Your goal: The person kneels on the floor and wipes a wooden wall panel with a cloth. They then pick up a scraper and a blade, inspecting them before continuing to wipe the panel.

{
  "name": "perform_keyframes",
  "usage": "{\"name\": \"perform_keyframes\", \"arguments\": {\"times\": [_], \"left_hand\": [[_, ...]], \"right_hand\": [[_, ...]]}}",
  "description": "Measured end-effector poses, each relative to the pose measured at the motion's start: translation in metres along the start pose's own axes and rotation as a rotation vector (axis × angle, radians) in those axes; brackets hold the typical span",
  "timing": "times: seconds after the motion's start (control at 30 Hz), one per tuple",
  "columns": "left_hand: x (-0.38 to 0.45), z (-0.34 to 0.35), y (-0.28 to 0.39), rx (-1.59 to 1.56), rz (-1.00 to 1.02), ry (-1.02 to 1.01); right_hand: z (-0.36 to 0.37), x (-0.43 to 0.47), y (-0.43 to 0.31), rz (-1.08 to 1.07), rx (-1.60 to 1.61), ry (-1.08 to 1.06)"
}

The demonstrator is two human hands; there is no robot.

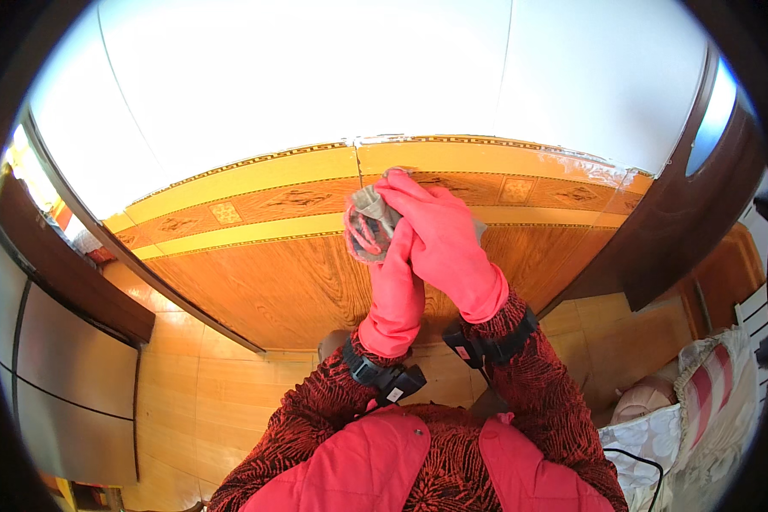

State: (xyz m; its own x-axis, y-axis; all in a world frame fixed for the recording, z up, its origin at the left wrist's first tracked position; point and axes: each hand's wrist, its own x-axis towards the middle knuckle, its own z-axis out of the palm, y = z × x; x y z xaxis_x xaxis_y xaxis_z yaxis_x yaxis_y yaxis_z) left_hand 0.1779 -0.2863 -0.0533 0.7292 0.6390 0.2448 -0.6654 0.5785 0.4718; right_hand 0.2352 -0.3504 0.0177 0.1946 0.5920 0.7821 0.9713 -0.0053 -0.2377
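Both my hands wear pink rubber gloves and meet in front of the wall's patterned border. My left hand [395, 297] grips a bunched grey cloth [374, 208] with a pink trim, its thumb pointing up along the cloth. Just above and to the right, my right hand [445, 246] overlaps the left and also has its fingers closed on the cloth. A bit of grey fabric shows past the right hand's far side. Behind the hands runs a yellow and brown decorative tile border [301, 198]; whether the cloth touches it I cannot tell.
White wall [307, 77] rises above the border, with wood-grain panelling [262, 288] below. Dark door frames stand on either side, the right with a brown door [672, 237]. A metallic refrigerator [77, 377] is at left. A cushioned seat with striped fabric [710, 390] is at right.
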Motion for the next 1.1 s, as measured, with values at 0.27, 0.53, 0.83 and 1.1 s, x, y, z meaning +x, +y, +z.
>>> {"name": "perform_keyframes", "arguments": {"times": [0.27, 0.53, 0.83, 1.1], "left_hand": [[0.006, 0.009, -0.003, 0.17, 0.061, -0.08], [0.008, -0.013, 0.013, 0.088, 0.01, -0.034], [0.007, -0.015, 0.019, 0.088, 0.015, -0.014], [0.002, -0.011, 0.019, -0.003, -0.068, 0.088]], "right_hand": [[-0.001, -0.01, -0.003, 0.112, -0.131, 0.176], [0.011, 0.015, -0.014, -0.018, -0.073, -0.038], [0.021, 0.018, -0.014, -0.049, -0.115, 0.0], [0.02, 0.017, -0.014, -0.075, -0.174, -0.023]]}}
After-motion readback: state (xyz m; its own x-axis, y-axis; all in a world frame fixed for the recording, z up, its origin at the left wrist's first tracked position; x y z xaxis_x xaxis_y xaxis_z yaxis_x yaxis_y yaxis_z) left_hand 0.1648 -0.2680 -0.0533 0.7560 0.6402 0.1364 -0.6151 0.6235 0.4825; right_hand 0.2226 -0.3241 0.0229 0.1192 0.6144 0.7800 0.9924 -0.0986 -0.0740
